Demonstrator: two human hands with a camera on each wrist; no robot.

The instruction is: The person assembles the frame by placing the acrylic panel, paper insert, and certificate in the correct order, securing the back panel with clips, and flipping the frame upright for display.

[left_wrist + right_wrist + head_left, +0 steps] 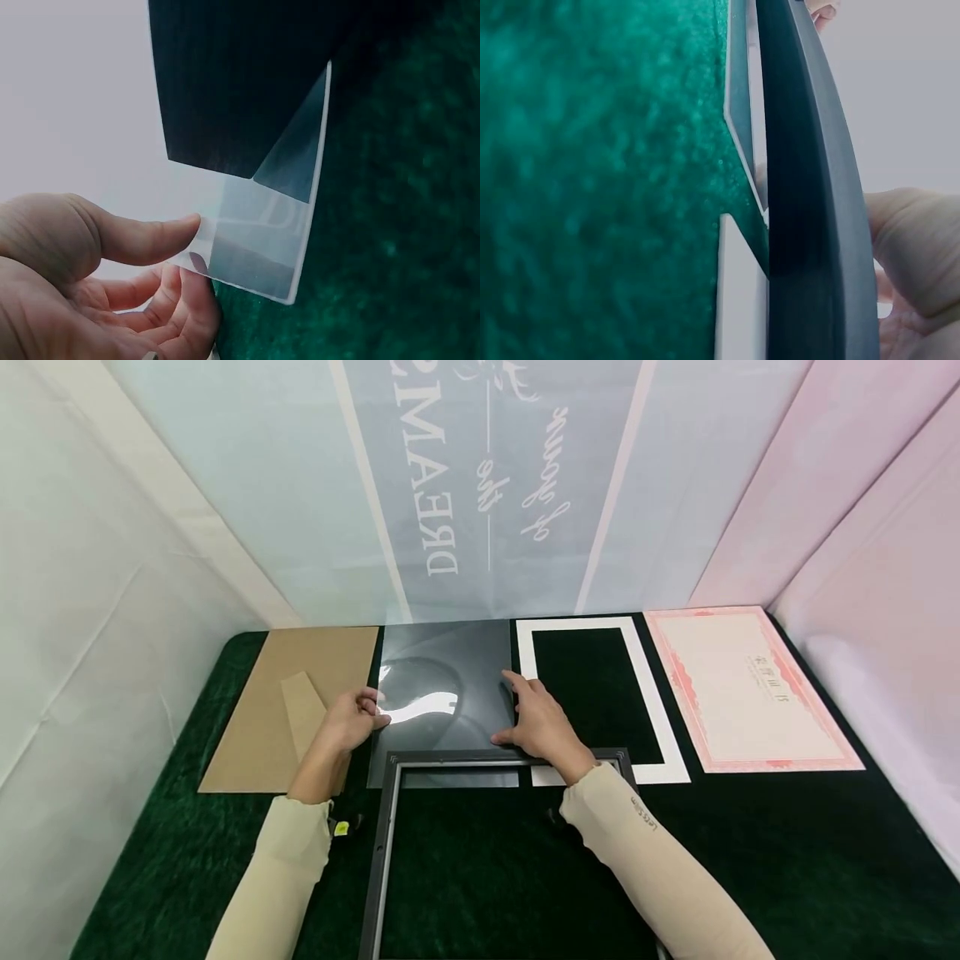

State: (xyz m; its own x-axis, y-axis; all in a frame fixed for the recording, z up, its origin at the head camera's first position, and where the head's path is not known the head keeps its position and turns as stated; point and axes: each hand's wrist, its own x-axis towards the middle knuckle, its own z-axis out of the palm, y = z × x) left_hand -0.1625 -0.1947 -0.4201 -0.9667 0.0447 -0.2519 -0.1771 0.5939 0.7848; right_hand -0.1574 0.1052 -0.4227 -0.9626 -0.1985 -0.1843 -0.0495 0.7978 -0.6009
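A clear, glossy sheet point(442, 652) with bright reflections lies in the middle of the back row. My left hand point(351, 718) pinches its left edge; in the left wrist view, the thumb point(161, 238) lies over the sheet's corner area and the fingers curl beneath. Across from it, my right hand point(546, 725) touches the sheet's right edge, thumb and index finger spread apart. Below that hand lies a dark grey picture frame point(380, 852), overlapping the sheet's near end. In the right wrist view the frame bar point(814, 187) hides much of the right hand point(919, 270).
Left of the sheet lies a brown backing board point(255, 727) with a cardboard stand flap point(302, 706). To the right are a white mat border point(652, 702) and a pink-edged certificate point(750, 718). Dark green cloth point(780, 860) covers the table, with a printed curtain point(300, 468) behind.
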